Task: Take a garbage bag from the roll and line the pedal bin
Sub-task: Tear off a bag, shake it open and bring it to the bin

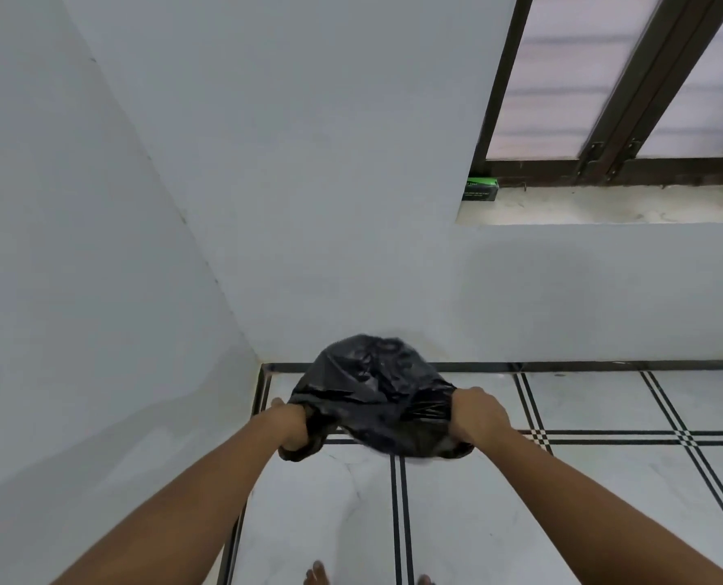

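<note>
A black garbage bag (372,386), puffed up with air, hangs in front of me in the room's corner. My left hand (294,426) grips the bag's open edge on its left side. On the right side my right hand (475,413) grips the same edge, pulling the mouth wide toward me. Both arms reach forward from the bottom of the view. Something pale shows just under the bag's lower edge; I cannot tell what it is. No pedal bin can be made out.
White walls meet in a corner behind the bag. A window ledge (604,209) at upper right carries a small green and black box (481,190) under a dark-framed window (613,86). The floor (604,479) is white tile with black lines. My bare toes (315,574) show at the bottom.
</note>
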`<control>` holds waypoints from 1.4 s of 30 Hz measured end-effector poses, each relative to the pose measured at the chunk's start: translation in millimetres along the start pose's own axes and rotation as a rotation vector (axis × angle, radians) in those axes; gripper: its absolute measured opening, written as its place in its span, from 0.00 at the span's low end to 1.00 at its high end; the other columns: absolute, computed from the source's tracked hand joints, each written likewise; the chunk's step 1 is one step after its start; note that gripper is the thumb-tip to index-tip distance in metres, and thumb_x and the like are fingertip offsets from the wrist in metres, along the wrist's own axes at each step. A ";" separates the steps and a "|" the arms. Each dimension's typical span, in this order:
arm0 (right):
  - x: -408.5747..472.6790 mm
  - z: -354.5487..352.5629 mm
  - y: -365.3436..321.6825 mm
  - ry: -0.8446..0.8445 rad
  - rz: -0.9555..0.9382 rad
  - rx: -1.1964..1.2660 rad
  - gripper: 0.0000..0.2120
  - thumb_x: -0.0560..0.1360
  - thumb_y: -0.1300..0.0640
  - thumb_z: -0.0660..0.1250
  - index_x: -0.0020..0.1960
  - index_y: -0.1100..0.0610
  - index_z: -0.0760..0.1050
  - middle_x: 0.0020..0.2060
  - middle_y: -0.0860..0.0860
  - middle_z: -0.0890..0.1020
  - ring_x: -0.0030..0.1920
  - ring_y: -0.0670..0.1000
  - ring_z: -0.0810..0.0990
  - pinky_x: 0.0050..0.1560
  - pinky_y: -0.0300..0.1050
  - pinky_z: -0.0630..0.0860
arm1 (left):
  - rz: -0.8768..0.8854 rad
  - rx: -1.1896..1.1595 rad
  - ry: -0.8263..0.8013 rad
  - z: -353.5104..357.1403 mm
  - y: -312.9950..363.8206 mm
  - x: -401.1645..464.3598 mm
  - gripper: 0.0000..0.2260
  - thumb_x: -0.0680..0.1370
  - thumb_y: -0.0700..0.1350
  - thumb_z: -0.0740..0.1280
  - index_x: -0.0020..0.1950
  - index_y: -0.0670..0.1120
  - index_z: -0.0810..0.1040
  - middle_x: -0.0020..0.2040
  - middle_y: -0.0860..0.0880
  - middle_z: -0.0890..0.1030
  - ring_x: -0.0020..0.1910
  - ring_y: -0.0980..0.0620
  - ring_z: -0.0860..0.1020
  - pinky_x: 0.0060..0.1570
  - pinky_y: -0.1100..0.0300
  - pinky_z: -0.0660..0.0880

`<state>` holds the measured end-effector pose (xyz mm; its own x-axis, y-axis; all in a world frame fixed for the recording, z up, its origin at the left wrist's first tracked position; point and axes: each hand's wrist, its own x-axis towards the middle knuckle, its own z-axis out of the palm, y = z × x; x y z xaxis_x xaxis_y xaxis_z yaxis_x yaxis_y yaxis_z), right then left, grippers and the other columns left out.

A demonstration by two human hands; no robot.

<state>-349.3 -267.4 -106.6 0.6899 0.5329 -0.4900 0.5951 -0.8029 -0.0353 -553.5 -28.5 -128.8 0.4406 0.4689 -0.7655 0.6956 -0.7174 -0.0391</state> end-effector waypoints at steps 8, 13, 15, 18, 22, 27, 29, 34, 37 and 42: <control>28.6 -5.5 2.6 0.435 -0.297 -0.118 0.06 0.72 0.56 0.71 0.42 0.59 0.81 0.54 0.54 0.73 0.50 0.57 0.74 0.43 0.50 0.74 | 0.049 -0.508 0.354 -6.5 4.7 -2.2 0.24 0.73 0.51 0.67 0.69 0.47 0.73 0.70 0.43 0.61 0.52 0.42 0.80 0.62 0.49 0.78; 41.4 -6.3 -5.4 0.355 -0.399 0.190 0.05 0.73 0.64 0.68 0.46 0.56 0.75 0.46 0.51 0.76 0.43 0.57 0.79 0.38 0.46 0.71 | 0.027 -0.630 0.494 -3.8 2.9 -5.6 0.28 0.72 0.47 0.69 0.71 0.45 0.69 0.69 0.43 0.63 0.52 0.38 0.81 0.59 0.47 0.79; 46.8 -2.9 -10.7 0.345 -0.348 0.268 0.12 0.71 0.65 0.67 0.49 0.53 0.70 0.43 0.51 0.78 0.41 0.56 0.79 0.38 0.49 0.75 | 0.022 -0.633 0.545 -3.0 -4.3 -4.5 0.30 0.71 0.48 0.70 0.72 0.45 0.68 0.69 0.42 0.64 0.49 0.37 0.82 0.54 0.46 0.80; 48.6 6.7 -20.6 0.379 -0.271 0.228 0.17 0.72 0.66 0.66 0.58 0.53 0.67 0.43 0.52 0.80 0.37 0.56 0.79 0.35 0.50 0.76 | 0.006 -0.575 0.600 -4.6 -21.1 0.8 0.30 0.73 0.49 0.72 0.72 0.43 0.66 0.68 0.41 0.65 0.46 0.35 0.82 0.48 0.45 0.80; 53.9 13.8 -39.2 0.349 -0.158 0.172 0.17 0.75 0.63 0.65 0.62 0.55 0.68 0.48 0.53 0.81 0.43 0.58 0.82 0.38 0.49 0.75 | 0.022 -0.472 0.623 -18.4 -41.9 12.0 0.27 0.74 0.49 0.71 0.69 0.42 0.67 0.69 0.42 0.63 0.38 0.39 0.80 0.41 0.48 0.79; 53.0 21.3 -62.8 0.311 -0.027 0.220 0.10 0.78 0.54 0.61 0.47 0.59 0.77 0.45 0.52 0.71 0.40 0.58 0.78 0.37 0.46 0.68 | 0.051 -0.395 0.588 -30.9 -45.4 25.0 0.24 0.75 0.45 0.69 0.69 0.42 0.68 0.71 0.43 0.61 0.36 0.43 0.76 0.38 0.52 0.73; 55.8 26.0 -71.8 0.299 0.025 0.206 0.14 0.79 0.52 0.61 0.44 0.60 0.80 0.49 0.53 0.68 0.44 0.56 0.73 0.40 0.46 0.68 | 0.060 -0.389 0.568 -33.0 -47.1 31.4 0.24 0.75 0.46 0.68 0.68 0.43 0.67 0.70 0.44 0.61 0.39 0.42 0.78 0.39 0.51 0.75; 78.3 22.0 -84.6 0.155 -0.050 0.352 0.10 0.74 0.61 0.64 0.33 0.60 0.73 0.37 0.50 0.66 0.40 0.54 0.72 0.33 0.38 0.64 | 0.056 -0.417 0.512 -42.9 -55.5 50.3 0.28 0.74 0.48 0.71 0.70 0.43 0.66 0.70 0.44 0.61 0.47 0.41 0.80 0.44 0.53 0.77; 90.2 20.2 -89.9 0.084 -0.034 0.529 0.10 0.69 0.66 0.66 0.31 0.58 0.72 0.28 0.52 0.71 0.33 0.54 0.74 0.26 0.35 0.60 | 0.058 -0.412 0.484 -48.1 -58.8 60.8 0.29 0.72 0.45 0.72 0.71 0.43 0.66 0.70 0.44 0.61 0.50 0.40 0.80 0.46 0.52 0.77; 101.8 23.9 -101.5 0.087 -0.055 0.748 0.12 0.74 0.66 0.66 0.54 0.54 0.70 0.47 0.54 0.82 0.43 0.54 0.82 0.33 0.33 0.74 | 0.103 -0.413 0.411 -56.5 -64.5 80.0 0.33 0.71 0.46 0.75 0.73 0.45 0.66 0.69 0.46 0.61 0.54 0.41 0.79 0.55 0.49 0.80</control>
<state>-349.3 -138.0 -173.7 0.7159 0.5718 -0.4007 0.2125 -0.7251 -0.6551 -531.1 84.4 -151.2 0.6443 0.6274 -0.4373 0.7643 -0.5487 0.3388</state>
